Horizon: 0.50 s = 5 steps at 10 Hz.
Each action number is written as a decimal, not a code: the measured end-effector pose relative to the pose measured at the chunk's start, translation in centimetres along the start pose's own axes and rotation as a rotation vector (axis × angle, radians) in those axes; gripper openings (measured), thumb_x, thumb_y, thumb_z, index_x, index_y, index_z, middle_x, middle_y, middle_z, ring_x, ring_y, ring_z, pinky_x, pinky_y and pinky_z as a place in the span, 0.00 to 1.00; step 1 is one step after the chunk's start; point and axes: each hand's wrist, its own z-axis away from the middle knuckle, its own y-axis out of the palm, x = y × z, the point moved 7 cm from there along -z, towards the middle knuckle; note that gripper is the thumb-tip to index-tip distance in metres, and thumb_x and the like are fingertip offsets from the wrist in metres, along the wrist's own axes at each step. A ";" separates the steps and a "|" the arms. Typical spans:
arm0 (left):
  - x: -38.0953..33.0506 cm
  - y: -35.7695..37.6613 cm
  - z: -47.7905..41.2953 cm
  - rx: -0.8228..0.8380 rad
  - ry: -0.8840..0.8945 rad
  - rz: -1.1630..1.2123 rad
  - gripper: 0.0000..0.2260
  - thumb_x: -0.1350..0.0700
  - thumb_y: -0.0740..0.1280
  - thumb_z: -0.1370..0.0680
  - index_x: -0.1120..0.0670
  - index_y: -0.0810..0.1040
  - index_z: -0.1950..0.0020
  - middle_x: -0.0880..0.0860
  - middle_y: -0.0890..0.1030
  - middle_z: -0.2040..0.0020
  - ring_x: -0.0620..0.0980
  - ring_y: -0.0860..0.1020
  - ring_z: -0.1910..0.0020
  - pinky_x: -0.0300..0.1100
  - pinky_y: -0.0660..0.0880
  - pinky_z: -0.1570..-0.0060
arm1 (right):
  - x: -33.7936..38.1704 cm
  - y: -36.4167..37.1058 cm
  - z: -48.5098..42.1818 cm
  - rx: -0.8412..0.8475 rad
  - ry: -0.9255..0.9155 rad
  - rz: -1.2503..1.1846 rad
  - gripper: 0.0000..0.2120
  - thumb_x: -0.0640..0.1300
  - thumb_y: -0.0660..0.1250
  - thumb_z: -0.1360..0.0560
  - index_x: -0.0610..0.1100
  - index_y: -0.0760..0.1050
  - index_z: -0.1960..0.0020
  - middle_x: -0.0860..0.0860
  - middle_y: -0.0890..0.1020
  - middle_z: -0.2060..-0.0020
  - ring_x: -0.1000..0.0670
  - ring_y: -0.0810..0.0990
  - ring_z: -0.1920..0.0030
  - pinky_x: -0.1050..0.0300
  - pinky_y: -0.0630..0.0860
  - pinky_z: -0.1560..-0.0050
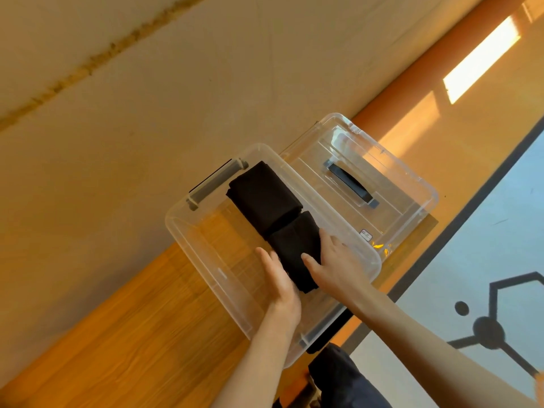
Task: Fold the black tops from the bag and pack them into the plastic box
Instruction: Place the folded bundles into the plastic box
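Black tops: two folded pieces are lying end to end inside the plastic box (212, 269), the far top (265, 195) sitting by the grey latch end and the near top (294, 254) touching it and reaching toward the person.
Step in hand: the near top is being settled into its place along the right-hand wall of the box; by my reading, packing is under way with room left on the left side.
Doing it well: both hands should be pressing the bundle flat and squaring its edges against the far top, so the folds are not springing open once the fingers are lifting away; sliding it snug to the wall is keeping space free for more.
Left hand (279, 281): fingers are lying straight and together, touching the near top's left edge, gripping nothing.
Right hand (332, 266): fingers are spreading, loosely extended, resting on the top's right side with the thumb lying on the fabric; I am seeing no pinch.
Lid (391, 172): lying just beside the box, its dark handle (350, 184) facing up.
Bag: not showing clearly in view.
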 end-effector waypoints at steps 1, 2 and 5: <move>0.7 1.7 -0.3 0.133 0.122 -0.087 0.32 0.39 0.36 0.15 0.55 0.50 0.16 0.52 0.57 0.17 0.51 0.57 0.18 0.24 0.68 0.40 | 0.4 0.6 1.1 0.020 -0.041 0.066 0.35 0.53 0.57 0.15 0.44 0.44 0.16 0.46 0.53 0.18 0.45 0.56 0.19 0.52 0.57 0.22; -1.5 5.1 3.5 0.755 -0.363 0.979 0.32 0.41 0.42 0.13 0.61 0.47 0.17 0.32 0.66 0.25 0.33 0.54 0.21 0.24 0.54 0.29 | 0.6 0.7 1.3 -0.008 -0.112 0.138 0.33 0.51 0.54 0.14 0.45 0.40 0.17 0.47 0.46 0.17 0.46 0.47 0.18 0.52 0.48 0.20; 0.5 1.0 0.1 0.188 0.069 0.050 0.33 0.31 0.42 0.19 0.43 0.51 0.16 0.53 0.57 0.17 0.55 0.56 0.18 0.55 0.56 0.22 | 1.5 1.8 1.1 -0.061 -0.401 0.410 0.33 0.61 0.36 0.19 0.52 0.47 0.17 0.45 0.48 0.18 0.43 0.44 0.18 0.45 0.46 0.19</move>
